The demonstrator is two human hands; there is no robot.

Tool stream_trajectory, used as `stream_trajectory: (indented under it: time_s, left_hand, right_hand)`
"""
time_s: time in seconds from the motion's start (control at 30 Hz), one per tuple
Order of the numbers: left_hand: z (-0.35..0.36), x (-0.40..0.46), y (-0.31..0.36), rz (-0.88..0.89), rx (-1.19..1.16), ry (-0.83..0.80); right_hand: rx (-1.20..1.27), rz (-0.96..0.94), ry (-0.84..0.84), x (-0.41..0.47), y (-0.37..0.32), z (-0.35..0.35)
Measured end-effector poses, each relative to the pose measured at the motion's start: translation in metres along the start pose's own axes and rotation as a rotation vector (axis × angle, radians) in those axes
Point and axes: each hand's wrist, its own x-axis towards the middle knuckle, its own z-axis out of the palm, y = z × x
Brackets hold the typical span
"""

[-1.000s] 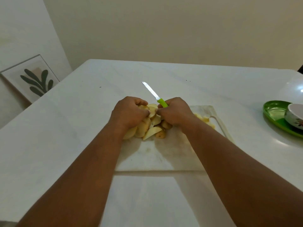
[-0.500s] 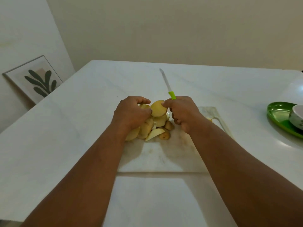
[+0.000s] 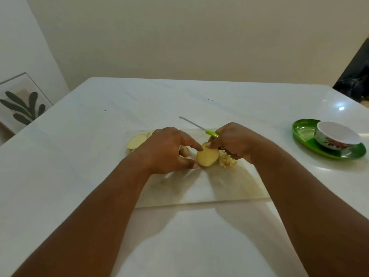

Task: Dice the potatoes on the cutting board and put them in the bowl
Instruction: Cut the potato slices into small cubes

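A pale cutting board (image 3: 199,188) lies on the white table. A potato half (image 3: 207,156) stands near the board's middle, pinched between the thumb and forefinger of my left hand (image 3: 165,149). My right hand (image 3: 233,142) grips a green-handled knife (image 3: 212,133), its blade pointing away to the far left, and its fingertips touch the potato's top. More potato slices (image 3: 137,141) lie at the board's far left, partly hidden by my left hand. A heap of diced potato (image 3: 226,161) sits under my right hand. The flowered white bowl (image 3: 337,136) stands at the right.
The bowl sits on a green oval tray (image 3: 305,129) near the table's right edge. A framed leaf picture (image 3: 20,104) leans against the wall beyond the table's left edge. A dark object (image 3: 357,82) is at the far right corner.
One potato half has come out of the pile to the board's middle, held by both hands. The knife blade swung from upright to pointing far left. The remaining slices now lie at the board's left.
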Motion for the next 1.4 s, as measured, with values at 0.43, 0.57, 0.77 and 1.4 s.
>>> stream_trajectory:
  time_s: [0.43,0.57,0.77,1.4]
  left_hand:
    - [0.009,0.003,0.004,0.000,0.185,-0.035]
    - [0.013,0.004,0.005,-0.016,0.220,-0.146]
    - [0.016,0.009,0.009,-0.038,0.201,-0.061]
    - [0.011,0.005,0.026,-0.111,0.289,-0.094]
  right_hand:
    - [-0.075,-0.139,0.365,-0.018,0.006,0.030]
    - [-0.227,-0.161,0.381,-0.059,0.020,0.046]
    - [-0.498,-0.229,0.540,-0.101,0.034,0.060]
    - [-0.776,-0.274,0.470,-0.120,0.002,0.055]
